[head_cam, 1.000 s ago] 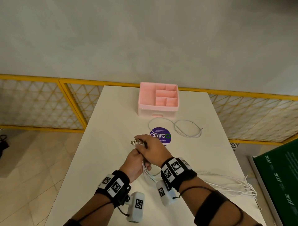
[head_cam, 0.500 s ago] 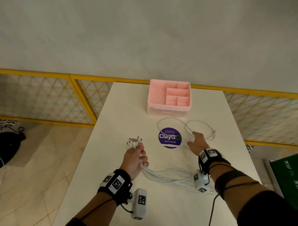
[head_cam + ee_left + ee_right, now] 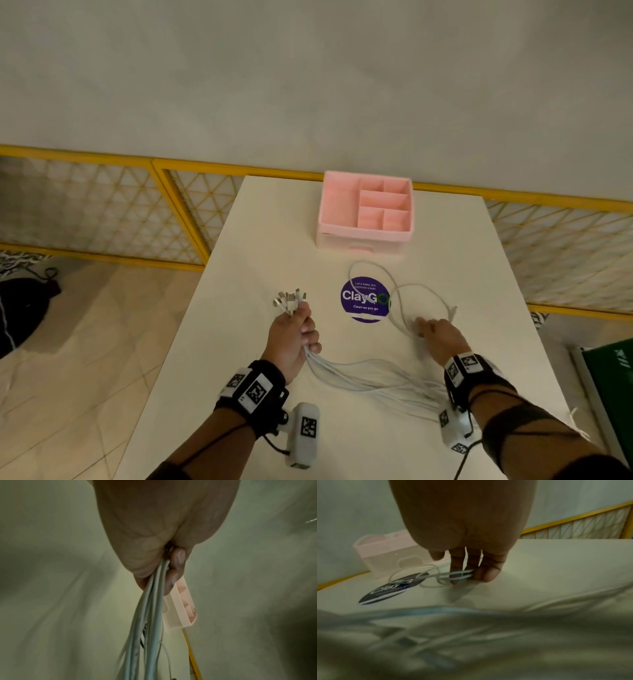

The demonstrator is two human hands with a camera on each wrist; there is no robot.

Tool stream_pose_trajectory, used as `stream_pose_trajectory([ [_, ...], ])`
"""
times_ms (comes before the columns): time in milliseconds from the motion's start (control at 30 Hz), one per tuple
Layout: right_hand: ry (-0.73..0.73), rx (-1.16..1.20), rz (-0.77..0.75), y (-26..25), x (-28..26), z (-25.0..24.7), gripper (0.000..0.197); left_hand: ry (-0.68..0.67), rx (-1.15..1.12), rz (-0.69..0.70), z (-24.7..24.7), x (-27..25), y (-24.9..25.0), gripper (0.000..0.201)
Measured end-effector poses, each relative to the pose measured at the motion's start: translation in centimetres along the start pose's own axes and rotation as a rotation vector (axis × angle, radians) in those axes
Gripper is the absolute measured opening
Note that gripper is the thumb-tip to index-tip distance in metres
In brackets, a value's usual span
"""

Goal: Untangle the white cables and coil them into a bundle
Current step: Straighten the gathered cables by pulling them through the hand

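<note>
Head view shows the left hand (image 3: 294, 337) clenched round the white cables (image 3: 370, 380) just below their plugs, at 9 o'clock from the purple sticker (image 3: 364, 299). At 3 o'clock, the right hand (image 3: 436, 334) pinches a loose cable (image 3: 421, 294) lying looped on the bench (image 3: 260, 240). Lifting it carelessly could, I judge, tighten its crossing loops into a knot or drag it into the slack strands. The sticker reads "ClayGo" and "Clean as you go".

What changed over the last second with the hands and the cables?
The right hand left the gathered bunch of white cables, reached right, and now pinches the loose looped white cable by the purple round sticker. The left hand still grips the bunch; the pink plastic organiser stayed.
</note>
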State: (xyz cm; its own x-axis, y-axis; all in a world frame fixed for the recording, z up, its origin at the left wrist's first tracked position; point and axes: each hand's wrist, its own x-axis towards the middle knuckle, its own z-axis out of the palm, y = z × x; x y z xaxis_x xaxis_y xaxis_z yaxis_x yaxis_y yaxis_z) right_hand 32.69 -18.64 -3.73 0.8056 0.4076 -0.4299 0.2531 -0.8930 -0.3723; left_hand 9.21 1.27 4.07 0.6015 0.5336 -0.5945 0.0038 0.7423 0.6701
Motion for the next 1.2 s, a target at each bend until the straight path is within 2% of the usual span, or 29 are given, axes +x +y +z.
stream_pose_trajectory([
  [100, 0.182, 0.120, 0.025, 0.7, -1.2, -0.8, 0.012, -0.021, 0.005, 0.002, 0.6, 0.1, 0.2, 0.030],
  [133, 0.264, 0.175, 0.032, 0.8, -1.5, -1.2, 0.008, -0.026, 0.002, 0.004, 0.8, 0.1, 0.3, 0.030],
  [233, 0.497, 0.394, -0.017, -0.2, -2.7, -2.7, 0.036, -0.036, -0.021, 0.012, 1.2, 0.1, 0.5, 0.029],
  [300, 0.642, 0.563, -0.071, -1.6, -3.2, -4.3, 0.044, -0.046, -0.032, 0.021, 1.4, 0.0, 0.4, 0.029],
  [367, 0.684, 0.825, -0.051, -3.6, -3.6, -6.1, 0.043, -0.055, -0.029, 0.031, 1.6, -0.1, 0.4, 0.029],
  [433, 0.654, 1.029, -0.084, -5.9, -4.4, -7.8, 0.030, -0.075, -0.029, 0.040, 1.8, -0.4, 0.2, 0.030],
  [500, 0.538, 1.085, -0.213, -8.5, -5.9, -8.6, 0.016, -0.104, -0.025, 0.044, 2.1, -0.6, 0.2, 0.029],
  [600, 0.288, 1.039, -0.404, -11.9, -9.2, -7.5, 0.010, -0.150, -0.010, 0.053, 2.7, -1.2, 0.1, 0.025],
  [667, 0.157, 0.936, -0.462, -13.0, -10.8, -5.2, 0.011, -0.177, -0.006, 0.074, 2.9, -1.7, 0.0, 0.021],
  [733, 0.088, 0.800, -0.489, -13.3, -12.0, -2.2, 0.005, -0.187, 0.006, 0.105, 2.9, -1.9, 0.1, 0.020],
  [833, 0.073, 0.789, -0.470, -13.7, -13.7, 0.9, 0.003, -0.164, 0.038, 0.128, 2.6, -2.1, 0.0, 0.020],
  [900, 0.081, 0.816, -0.472, -14.0, -14.6, 1.9, 0.005, -0.145, 0.060, 0.119, 2.2, -2.1, -0.3, 0.025],
  [1033, 0.093, 0.715, -0.519, -14.1, -15.1, 2.9, 0.006, -0.129, 0.090, 0.104, 1.4, -2.2, -0.7, 0.028],
  [1200, 0.004, 0.621, -0.555, -12.4, -14.4, 2.6, 0.004, -0.127, -0.096, 0.142, 1.3, -2.5, -0.3, 0.024],
])
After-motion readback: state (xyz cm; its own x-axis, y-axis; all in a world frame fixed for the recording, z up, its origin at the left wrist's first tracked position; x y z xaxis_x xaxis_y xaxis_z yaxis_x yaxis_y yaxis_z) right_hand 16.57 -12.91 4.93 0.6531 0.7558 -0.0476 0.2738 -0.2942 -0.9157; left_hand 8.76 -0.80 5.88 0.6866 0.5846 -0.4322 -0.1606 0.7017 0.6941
